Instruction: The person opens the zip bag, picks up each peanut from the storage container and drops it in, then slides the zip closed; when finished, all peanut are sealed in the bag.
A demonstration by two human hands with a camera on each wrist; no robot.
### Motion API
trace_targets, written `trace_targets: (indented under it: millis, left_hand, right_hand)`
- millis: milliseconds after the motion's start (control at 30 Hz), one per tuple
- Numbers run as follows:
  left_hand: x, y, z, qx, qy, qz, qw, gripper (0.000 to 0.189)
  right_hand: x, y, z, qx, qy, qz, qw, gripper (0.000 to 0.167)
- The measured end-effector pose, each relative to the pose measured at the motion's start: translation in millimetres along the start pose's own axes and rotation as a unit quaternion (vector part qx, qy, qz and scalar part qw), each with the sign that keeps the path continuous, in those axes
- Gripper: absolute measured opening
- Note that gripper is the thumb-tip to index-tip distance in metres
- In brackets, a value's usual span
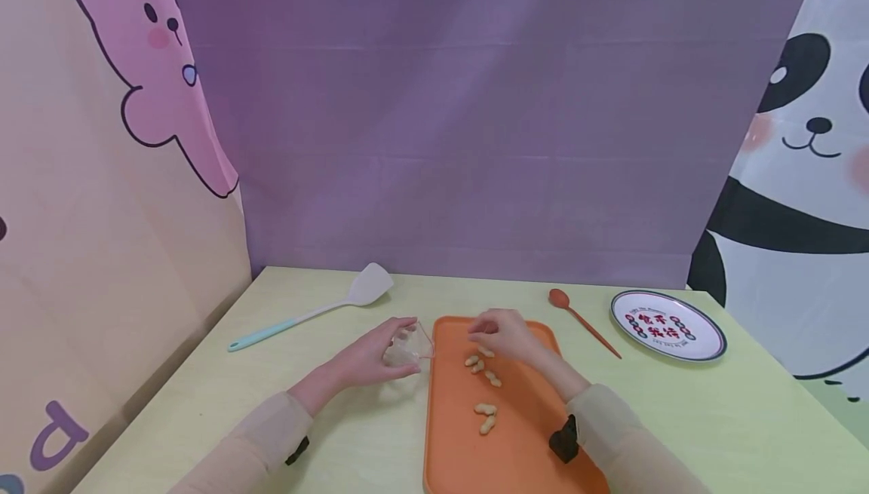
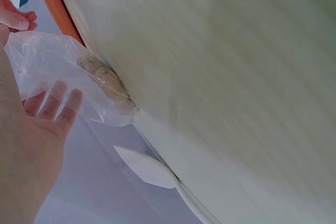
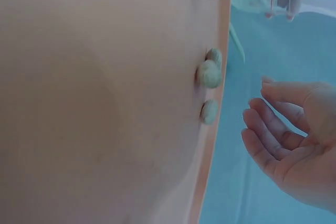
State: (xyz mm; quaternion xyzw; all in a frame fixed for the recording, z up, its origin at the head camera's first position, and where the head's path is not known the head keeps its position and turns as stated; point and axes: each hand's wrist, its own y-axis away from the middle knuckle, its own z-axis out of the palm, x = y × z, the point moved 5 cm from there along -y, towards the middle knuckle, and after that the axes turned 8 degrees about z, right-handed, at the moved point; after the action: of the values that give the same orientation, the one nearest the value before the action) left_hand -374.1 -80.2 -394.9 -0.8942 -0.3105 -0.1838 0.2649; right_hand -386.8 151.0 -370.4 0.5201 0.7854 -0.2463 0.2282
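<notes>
A clear zip bag (image 1: 409,347) with a red line at its mouth is held by my left hand (image 1: 363,358), just left of the orange tray (image 1: 509,460). In the left wrist view, peanuts (image 2: 107,80) lie at the bottom of the bag, and the fingers show through the plastic. Over the far part of the tray hovers my right hand (image 1: 505,334). Its fingers are loosely bent with nothing between them, as the right wrist view shows. Below and near it, several peanuts (image 1: 492,378) lie scattered on the tray, with others (image 1: 486,409) closer to me.
A white spatula (image 1: 370,285) with a light blue handle lies at the back left. Right of the tray are a reddish-brown spoon (image 1: 560,299) and a white plate (image 1: 668,351) with a dark rim and red lettering. A purple cloth (image 1: 475,139) hangs behind the table.
</notes>
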Motion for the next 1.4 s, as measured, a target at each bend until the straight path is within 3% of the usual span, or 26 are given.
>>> trace_targets:
  millis: [167,533,733,1400]
  left_hand:
    - [0.5,0.4,-0.1,-0.003,0.001,-0.004,1.0,0.074]
    - [0.7,0.4,0.0,-0.005,-0.001,-0.009,0.9999,0.075]
    - [0.9,-0.3,-0.2,-0.005,-0.003,-0.006,1.0,0.076]
    - [0.7,-0.8,1.1,-0.009,-0.008,-0.009,0.9999,0.076]
  right_hand:
    - [7,0.4,-3,0.007,0.014,-0.012,0.9998,0.017]
    - [19,1.5,-3,-0.01,0.045,0.043,0.998,0.018]
    - [22,3.0,1,-0.039,0.054,0.062,0.9958,0.014]
    - [21,3.7,2,-0.045,0.087,0.029,0.9948,0.006]
